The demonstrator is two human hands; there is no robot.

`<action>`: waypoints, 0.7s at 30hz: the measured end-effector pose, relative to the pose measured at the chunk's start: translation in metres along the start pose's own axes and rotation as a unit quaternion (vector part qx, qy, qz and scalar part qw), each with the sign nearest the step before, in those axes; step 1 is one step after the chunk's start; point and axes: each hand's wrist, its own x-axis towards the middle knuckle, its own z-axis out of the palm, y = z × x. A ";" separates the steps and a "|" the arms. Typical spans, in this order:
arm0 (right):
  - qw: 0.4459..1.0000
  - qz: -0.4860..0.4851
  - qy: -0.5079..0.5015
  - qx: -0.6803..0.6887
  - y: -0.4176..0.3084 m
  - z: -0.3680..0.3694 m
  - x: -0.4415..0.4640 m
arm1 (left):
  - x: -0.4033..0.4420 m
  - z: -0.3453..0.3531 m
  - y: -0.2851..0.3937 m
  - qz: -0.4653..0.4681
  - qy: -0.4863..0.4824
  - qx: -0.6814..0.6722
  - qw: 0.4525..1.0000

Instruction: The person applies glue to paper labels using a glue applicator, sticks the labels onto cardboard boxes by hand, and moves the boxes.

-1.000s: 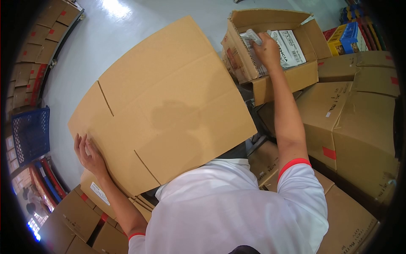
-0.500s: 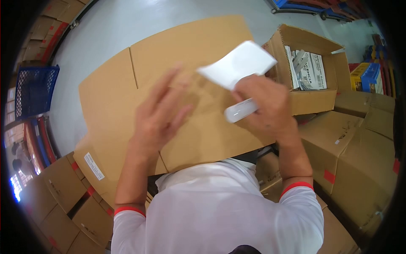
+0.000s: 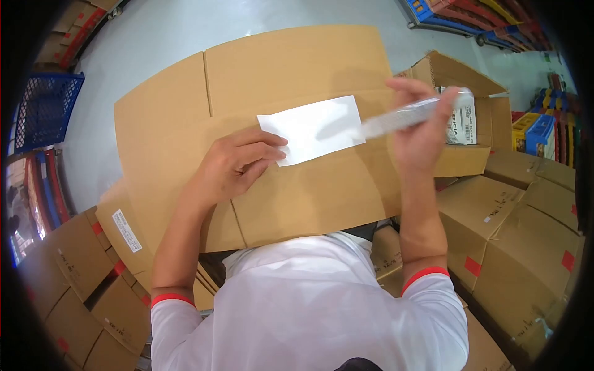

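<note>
1. Paper sheet [image 3: 314, 128], white, now lies on the flat brown cardboard [image 3: 297, 213] at the middle of the frame; half a second ago the right hand held it raised above the board.
2. Left hand [image 3: 235, 159] has fingers extended and slightly bent, fingertips touching the sheet's left edge without gripping it. Earlier it was blurred over the cardboard, apart from the sheet.
3. Right hand [image 3: 424, 137] is closed around a pale elongated tool [image 3: 405, 116], its blurred far end pointing left toward the sheet's right edge. Whether that end touches the paper cannot be told. One second ago this hand was inside the open carton [image 3: 498, 120].
4. Open carton, upper right, holds printed white labels [image 3: 463, 117] and is now partly hidden behind the right hand.
5. Blue plastic crate [image 3: 46, 114] stands at the upper left.
</note>
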 end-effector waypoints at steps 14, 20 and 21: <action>0.995 0.032 0.094 0.022 0.063 0.088 0.019 | -0.005 0.036 0.026 0.069 0.023 0.225 0.972; 0.994 0.078 0.045 -0.065 0.026 0.085 0.016 | -0.003 0.088 0.043 0.037 -0.066 0.310 0.948; 0.995 0.081 0.021 -0.056 0.014 0.089 0.013 | -0.005 0.090 0.043 0.026 -0.075 0.312 0.947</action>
